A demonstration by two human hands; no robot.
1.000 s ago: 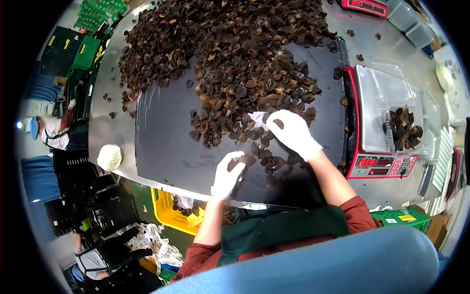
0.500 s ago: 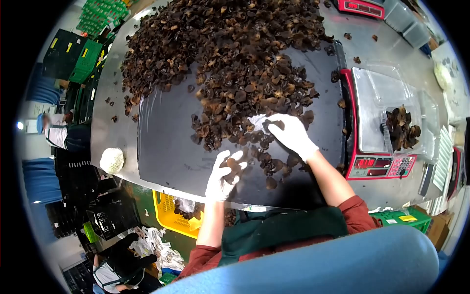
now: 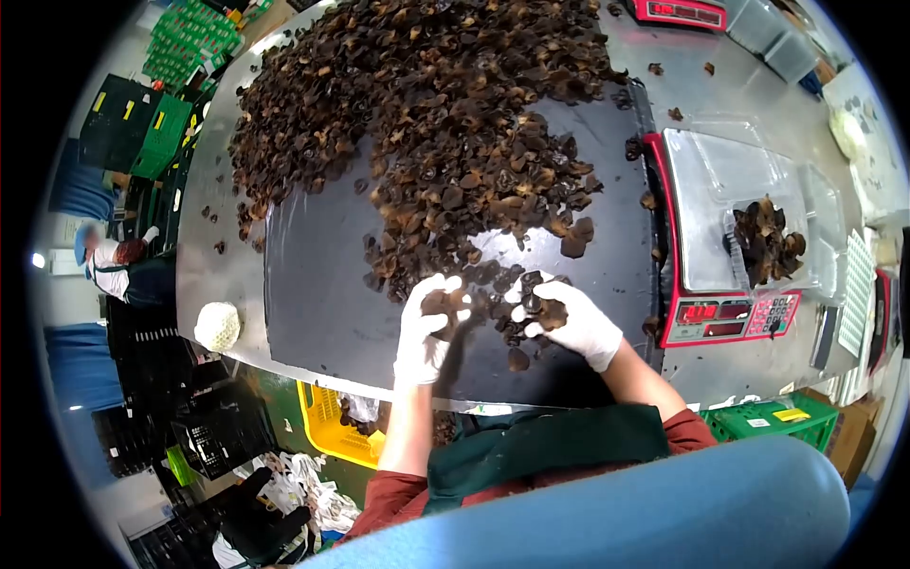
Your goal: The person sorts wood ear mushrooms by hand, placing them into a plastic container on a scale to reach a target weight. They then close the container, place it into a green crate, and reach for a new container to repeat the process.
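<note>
A broad heap of dark brown wood ear mushrooms [image 3: 445,142] covers the back of a black mat [image 3: 318,275]. My left hand [image 3: 422,332], in a white glove, has its fingers curled around a wood ear piece [image 3: 440,305] at the heap's front edge. Opposite it, my right hand [image 3: 583,327], gloved too, grips a few darker wood ear pieces [image 3: 548,311]. Small loose pieces [image 3: 518,358] lie on the mat between and below the hands.
To the right, a red scale [image 3: 697,327] carries a clear plastic tray with wood ears [image 3: 766,242]. A white netted ball [image 3: 217,326] sits at the table's left edge. Below the table is a yellow crate [image 3: 327,431]. A co-worker [image 3: 114,266] stands at far left.
My right hand has drawn back from the heap toward me and now grips several pieces, baring shiny mat behind it. My left hand has moved slightly up, still holding its piece.
</note>
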